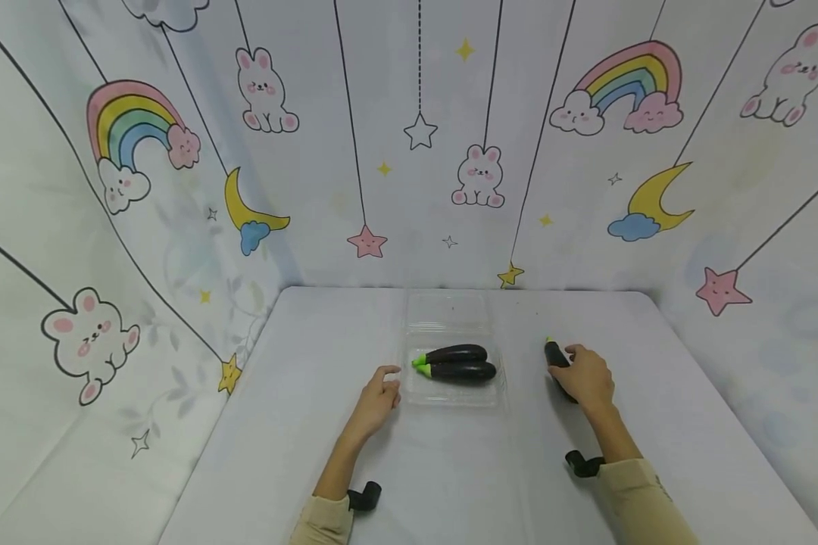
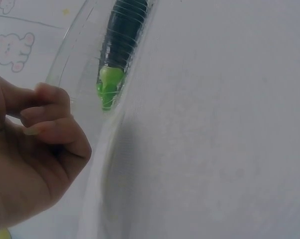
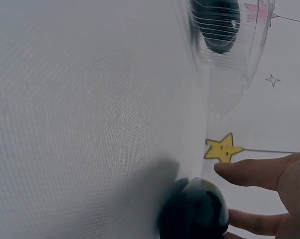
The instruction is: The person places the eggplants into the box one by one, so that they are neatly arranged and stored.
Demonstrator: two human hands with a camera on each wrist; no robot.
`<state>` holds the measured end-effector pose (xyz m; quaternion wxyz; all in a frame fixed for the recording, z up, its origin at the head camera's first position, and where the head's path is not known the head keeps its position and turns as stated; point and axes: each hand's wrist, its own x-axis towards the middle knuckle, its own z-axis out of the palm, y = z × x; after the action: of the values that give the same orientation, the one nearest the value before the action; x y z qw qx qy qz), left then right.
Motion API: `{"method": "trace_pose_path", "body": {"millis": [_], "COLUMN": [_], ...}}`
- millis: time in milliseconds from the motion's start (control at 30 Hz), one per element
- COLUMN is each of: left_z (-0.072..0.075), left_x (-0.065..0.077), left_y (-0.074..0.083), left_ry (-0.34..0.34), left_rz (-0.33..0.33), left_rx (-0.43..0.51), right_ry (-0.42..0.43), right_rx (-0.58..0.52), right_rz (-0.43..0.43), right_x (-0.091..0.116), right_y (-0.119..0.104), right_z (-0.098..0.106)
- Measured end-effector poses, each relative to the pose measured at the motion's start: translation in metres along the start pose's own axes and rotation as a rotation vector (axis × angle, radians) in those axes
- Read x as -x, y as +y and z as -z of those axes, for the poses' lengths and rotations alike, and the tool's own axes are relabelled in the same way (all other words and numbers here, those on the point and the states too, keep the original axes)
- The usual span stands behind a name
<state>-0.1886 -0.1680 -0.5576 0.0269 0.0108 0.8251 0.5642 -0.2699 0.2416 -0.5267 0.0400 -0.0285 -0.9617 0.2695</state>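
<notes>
Two dark eggplants (image 1: 458,371) with bright green stem ends lie side by side in a clear plastic container (image 1: 450,400); its lid (image 1: 450,309) is folded back behind. My left hand (image 1: 376,401) hovers beside the container's left edge, fingers loosely bent and holding nothing. In the left wrist view, one green stem end (image 2: 110,87) shows through the plastic beyond the fingers. On the right, my right hand (image 1: 589,380) is over a third eggplant (image 1: 554,353). In the right wrist view, the thumb stands apart from this eggplant (image 3: 194,211), while the fingers are partly hidden behind it.
A white table (image 1: 341,325) carries everything. Behind it and at both sides hangs a white cloth (image 1: 416,212) printed with rabbits, stars, moons and rainbows. A black wrist device (image 1: 366,496) sits under the left wrist, another black device (image 1: 582,464) under the right.
</notes>
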Motion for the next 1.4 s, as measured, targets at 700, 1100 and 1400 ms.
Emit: {"method": "trace_pose_path", "body": {"millis": [700,1100,1400], "left_z": [0.0003,0.0008,0.0013], "left_x": [0.0005,0.0005,-0.0006], "left_y": [-0.0013,0.0018,0.0011], "left_ry": [-0.007,-0.010,-0.010], "left_rz": [-0.014,-0.022,-0.028], "left_rx": [0.022,0.015,0.016], "right_ry": [-0.044,-0.033,0.044], "right_rx": [0.022,0.016,-0.040], "right_rz": [-0.035,-0.040,0.030], "right_x": [0.0005,0.0038,0.0005], "right_y": [0.0048,0.0018,-0.0029], "right_z": [-0.0021,0.0034,0.0059]}}
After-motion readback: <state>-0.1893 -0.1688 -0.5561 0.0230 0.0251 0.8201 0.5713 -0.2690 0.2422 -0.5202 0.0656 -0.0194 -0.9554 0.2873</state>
